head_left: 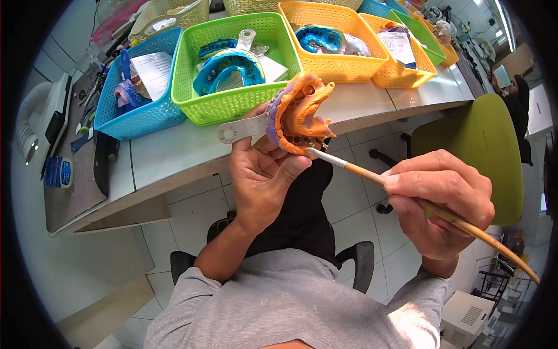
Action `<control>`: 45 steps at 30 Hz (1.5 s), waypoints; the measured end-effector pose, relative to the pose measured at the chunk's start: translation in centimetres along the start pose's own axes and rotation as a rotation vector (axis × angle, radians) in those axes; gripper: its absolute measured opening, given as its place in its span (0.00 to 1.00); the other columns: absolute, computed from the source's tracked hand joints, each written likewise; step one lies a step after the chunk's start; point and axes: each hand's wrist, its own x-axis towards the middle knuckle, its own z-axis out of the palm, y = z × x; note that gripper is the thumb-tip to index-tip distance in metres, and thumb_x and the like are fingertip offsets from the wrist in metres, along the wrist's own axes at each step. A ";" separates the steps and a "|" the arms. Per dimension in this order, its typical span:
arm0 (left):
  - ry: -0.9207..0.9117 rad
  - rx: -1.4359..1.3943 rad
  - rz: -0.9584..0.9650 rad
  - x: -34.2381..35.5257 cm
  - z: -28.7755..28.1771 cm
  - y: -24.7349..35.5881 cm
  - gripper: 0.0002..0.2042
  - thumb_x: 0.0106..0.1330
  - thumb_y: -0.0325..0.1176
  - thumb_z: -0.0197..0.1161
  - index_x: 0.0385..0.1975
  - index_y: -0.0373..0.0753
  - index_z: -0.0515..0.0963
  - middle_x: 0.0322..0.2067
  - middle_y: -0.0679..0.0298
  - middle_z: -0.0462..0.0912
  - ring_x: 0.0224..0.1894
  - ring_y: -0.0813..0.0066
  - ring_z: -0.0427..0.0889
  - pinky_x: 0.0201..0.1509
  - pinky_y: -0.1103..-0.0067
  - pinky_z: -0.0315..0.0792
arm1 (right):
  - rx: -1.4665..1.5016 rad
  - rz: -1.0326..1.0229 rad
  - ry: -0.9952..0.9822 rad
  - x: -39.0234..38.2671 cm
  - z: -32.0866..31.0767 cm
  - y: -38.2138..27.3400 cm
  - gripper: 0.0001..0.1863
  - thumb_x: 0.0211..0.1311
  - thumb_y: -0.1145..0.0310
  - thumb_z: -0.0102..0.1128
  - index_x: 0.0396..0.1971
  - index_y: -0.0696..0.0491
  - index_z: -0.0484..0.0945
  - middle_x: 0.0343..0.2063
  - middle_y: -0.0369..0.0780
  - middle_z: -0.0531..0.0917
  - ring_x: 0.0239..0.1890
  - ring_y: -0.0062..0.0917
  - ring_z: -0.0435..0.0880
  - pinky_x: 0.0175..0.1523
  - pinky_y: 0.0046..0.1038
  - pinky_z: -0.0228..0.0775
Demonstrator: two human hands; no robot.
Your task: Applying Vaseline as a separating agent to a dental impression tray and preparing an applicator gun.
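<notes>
My left hand (258, 180) is closed around a dental impression tray (242, 129), its metal handle sticking out to the left. Orange and purple impression material (307, 116) fills the tray, with tooth hollows along the arch facing me. Between thumb and fingers, my right hand (442, 198) pinches a thin wooden-handled paintbrush (369, 173). The brush tip meets the lower edge of the orange material, near the left thumb. Both hands are raised in front of the bench edge, above my lap. Fingers behind the tray are partly hidden.
On the white bench (372, 103) stand a blue basket (136, 125), a green basket (232, 107) and an orange basket (343, 67), holding blue impression trays and papers. More baskets line the back. A green chair (482, 157) is at right; a person (514, 110) sits beyond.
</notes>
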 end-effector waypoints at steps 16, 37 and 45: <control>0.017 0.000 0.029 0.0 0.0 0.4 0.38 0.58 0.24 0.67 0.65 0.34 0.50 0.53 0.47 0.73 0.55 0.58 0.76 0.59 0.68 0.73 | 0.121 -0.013 -0.022 -1.2 -0.3 0.3 0.08 0.45 0.80 0.67 0.29 0.57 0.84 0.26 0.46 0.83 0.26 0.26 0.84 0.28 0.19 0.73; -0.009 0.323 0.243 -0.6 -0.3 1.0 0.31 0.57 0.21 0.67 0.61 0.28 0.60 0.57 0.48 0.68 0.57 0.61 0.74 0.60 0.69 0.73 | 0.162 -0.075 0.127 -2.0 1.3 0.6 0.15 0.40 0.83 0.71 0.33 0.61 0.81 0.26 0.47 0.84 0.26 0.30 0.85 0.29 0.23 0.79; -0.068 0.436 0.174 -0.6 -0.3 1.7 0.29 0.60 0.23 0.65 0.60 0.28 0.61 0.61 0.48 0.64 0.60 0.61 0.70 0.62 0.69 0.71 | 0.059 -0.052 0.003 -0.1 0.1 0.3 0.07 0.47 0.78 0.67 0.28 0.62 0.80 0.24 0.46 0.84 0.27 0.30 0.85 0.31 0.23 0.78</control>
